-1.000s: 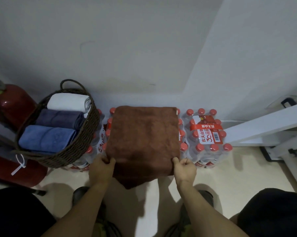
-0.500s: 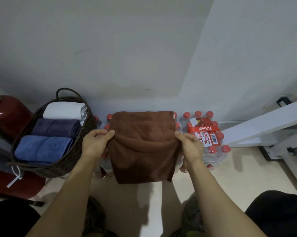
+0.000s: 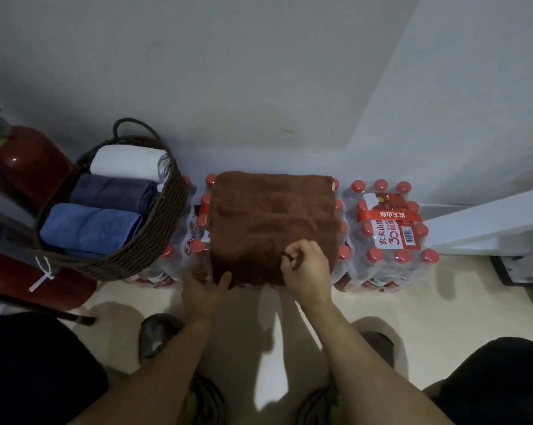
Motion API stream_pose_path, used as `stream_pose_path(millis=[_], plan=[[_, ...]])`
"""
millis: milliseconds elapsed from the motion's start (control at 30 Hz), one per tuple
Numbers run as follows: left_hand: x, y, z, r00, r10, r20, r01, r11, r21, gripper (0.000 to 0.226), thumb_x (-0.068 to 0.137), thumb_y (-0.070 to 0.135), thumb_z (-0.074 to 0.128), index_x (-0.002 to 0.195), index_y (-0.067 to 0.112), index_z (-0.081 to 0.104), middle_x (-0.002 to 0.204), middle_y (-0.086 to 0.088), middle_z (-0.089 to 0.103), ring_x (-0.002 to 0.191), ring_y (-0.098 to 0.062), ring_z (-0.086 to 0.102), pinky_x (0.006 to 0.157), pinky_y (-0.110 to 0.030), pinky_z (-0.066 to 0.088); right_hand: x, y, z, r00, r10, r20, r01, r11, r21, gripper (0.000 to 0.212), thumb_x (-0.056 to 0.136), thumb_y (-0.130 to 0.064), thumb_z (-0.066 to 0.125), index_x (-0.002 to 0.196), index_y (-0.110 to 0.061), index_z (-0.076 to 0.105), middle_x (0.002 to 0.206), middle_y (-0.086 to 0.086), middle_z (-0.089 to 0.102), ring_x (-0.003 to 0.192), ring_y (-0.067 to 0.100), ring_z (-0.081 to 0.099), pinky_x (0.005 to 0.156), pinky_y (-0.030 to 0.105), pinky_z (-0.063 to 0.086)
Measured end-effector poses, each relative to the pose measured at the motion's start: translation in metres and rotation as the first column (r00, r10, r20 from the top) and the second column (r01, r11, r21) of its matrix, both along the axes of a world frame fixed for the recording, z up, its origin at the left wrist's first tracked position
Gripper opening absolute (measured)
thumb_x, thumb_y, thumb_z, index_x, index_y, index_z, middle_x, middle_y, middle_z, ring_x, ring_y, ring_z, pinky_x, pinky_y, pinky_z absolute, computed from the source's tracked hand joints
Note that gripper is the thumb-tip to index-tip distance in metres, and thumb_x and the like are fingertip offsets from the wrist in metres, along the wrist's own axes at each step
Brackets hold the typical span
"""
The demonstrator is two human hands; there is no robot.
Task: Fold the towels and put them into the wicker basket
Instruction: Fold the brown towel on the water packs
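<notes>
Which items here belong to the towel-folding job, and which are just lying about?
Job: brown terry towel, gripped by left hand and right hand; dark woven wicker basket holding rolled white, purple-grey and blue towels.

Lying about: shrink-wrapped red-capped water bottle packs, red fire extinguishers.

Bare forearms (image 3: 344, 338), dark shorts (image 3: 498, 378), dark sandals (image 3: 154, 335).

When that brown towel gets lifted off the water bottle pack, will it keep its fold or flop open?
The brown towel will probably sag: its near edge already droops over the bottle pack. It looks soft and light, so the layers may slip apart. The left hand pinching the near corner, with the right hand on top, should help keep it folded.
</notes>
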State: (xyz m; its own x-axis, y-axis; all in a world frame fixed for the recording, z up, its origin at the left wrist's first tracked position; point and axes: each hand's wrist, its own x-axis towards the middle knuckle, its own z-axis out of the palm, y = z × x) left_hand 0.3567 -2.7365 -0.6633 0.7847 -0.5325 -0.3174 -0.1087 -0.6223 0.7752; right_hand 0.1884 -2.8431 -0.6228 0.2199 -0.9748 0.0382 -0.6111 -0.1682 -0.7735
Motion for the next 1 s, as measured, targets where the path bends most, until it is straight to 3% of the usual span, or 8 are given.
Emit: stream_pose_path(millis=[200, 300, 367, 567, 700, 833, 933, 1000], plan=[[0.002, -0.015, 0.001, 0.992, -0.066, -0.106, 0.071, 0.996, 0.049, 0.027, 0.083, 0.021, 0.074, 0.100, 0.001, 0.068, 0.094, -0.017, 0.071, 0.087, -0.032, 0.066, 0.084, -0.045, 0.054, 0.009, 0.025, -0.021, 0.977, 0.214, -0.029, -0.209, 0.971, 0.119, 0.018, 0.077, -0.016, 0.073, 0.088, -0.028, 0.066, 0.085, -0.013, 0.059, 0.068, 0.003, 0.059, 0.065, 0.017, 0.050], [0.006, -0.013, 0.013, 0.910, -0.076, -0.408, 0.139, 0.982, 0.127, 0.025, 0.087, 0.014, 0.070, 0.103, -0.005, 0.066, 0.083, -0.020, 0.068, 0.064, -0.028, 0.061, 0.061, -0.035, 0.055, 0.016, 0.033, -0.027, 0.948, 0.316, 0.032, -0.313, 0.913, 0.262, 0.021, 0.075, -0.018, 0.076, 0.091, -0.027, 0.065, 0.080, -0.013, 0.064, 0.066, 0.001, 0.060, 0.065, 0.019, 0.052], [0.008, -0.011, 0.024, 0.848, -0.181, -0.498, 0.281, 0.950, 0.133, 0.027, 0.088, 0.017, 0.069, 0.105, -0.003, 0.065, 0.089, -0.020, 0.067, 0.068, -0.027, 0.061, 0.059, -0.033, 0.053, 0.020, 0.038, -0.029, 0.924, 0.379, 0.060, -0.376, 0.865, 0.332, 0.030, 0.073, -0.021, 0.080, 0.097, -0.024, 0.064, 0.083, -0.014, 0.062, 0.071, 0.000, 0.059, 0.065, 0.014, 0.051], [0.020, -0.001, 0.055, 0.849, -0.336, -0.409, 0.405, 0.910, 0.093, 0.030, 0.089, 0.021, 0.068, 0.110, 0.002, 0.063, 0.107, -0.018, 0.068, 0.098, -0.032, 0.066, 0.086, -0.044, 0.057, 0.030, 0.070, -0.013, 0.926, 0.320, 0.198, -0.373, 0.850, 0.372, 0.058, 0.065, -0.031, 0.088, 0.112, -0.019, 0.057, 0.104, -0.003, 0.063, 0.091, 0.008, 0.063, 0.074, 0.022, 0.056], [0.030, -0.005, 0.084, 0.827, -0.371, -0.423, 0.477, 0.861, 0.177, 0.031, 0.086, 0.028, 0.071, 0.102, 0.002, 0.066, 0.094, -0.016, 0.070, 0.079, -0.026, 0.067, 0.066, -0.034, 0.057, 0.040, 0.076, 0.009, 0.923, 0.226, 0.313, -0.345, 0.844, 0.410, 0.060, 0.056, -0.041, 0.093, 0.099, -0.022, 0.057, 0.090, -0.004, 0.069, 0.081, 0.007, 0.069, 0.068, 0.030, 0.060], [0.043, -0.022, 0.127, 0.772, -0.433, -0.465, 0.579, 0.781, 0.234, 0.034, 0.088, 0.028, 0.069, 0.097, -0.005, 0.064, 0.078, -0.024, 0.067, 0.052, -0.022, 0.057, 0.045, -0.025, 0.041, 0.048, 0.052, 0.044, 0.910, 0.219, 0.352, -0.381, 0.775, 0.504, 0.041, 0.067, -0.017, 0.090, 0.094, -0.013, 0.060, 0.073, 0.000, 0.067, 0.072, 0.013, 0.067, 0.078, 0.035, 0.060], [0.054, -0.035, 0.171, 0.672, -0.577, -0.464, 0.695, 0.707, 0.127, 0.037, 0.088, 0.040, 0.067, 0.097, 0.005, 0.063, 0.087, -0.020, 0.073, 0.057, -0.024, 0.066, 0.042, -0.024, 0.044, 0.048, 0.020, 0.088, 0.900, 0.233, 0.367, -0.408, 0.745, 0.527, 0.022, 0.078, -0.007, 0.082, 0.085, -0.011, 0.063, 0.055, -0.011, 0.060, 0.054, 0.005, 0.057, 0.058, 0.021, 0.052], [0.063, -0.040, 0.194, 0.611, -0.697, -0.375, 0.774, 0.625, 0.101, 0.050, 0.083, 0.050, 0.069, 0.113, 0.013, 0.055, 0.094, -0.010, 0.073, 0.067, -0.019, 0.069, 0.048, -0.024, 0.047, 0.047, -0.001, 0.123, 0.899, 0.225, 0.376, -0.411, 0.729, 0.547, 0.016, 0.081, -0.008, 0.080, 0.083, -0.010, 0.065, 0.063, -0.002, 0.067, 0.057, 0.010, 0.063, 0.054, 0.025, 0.052]])
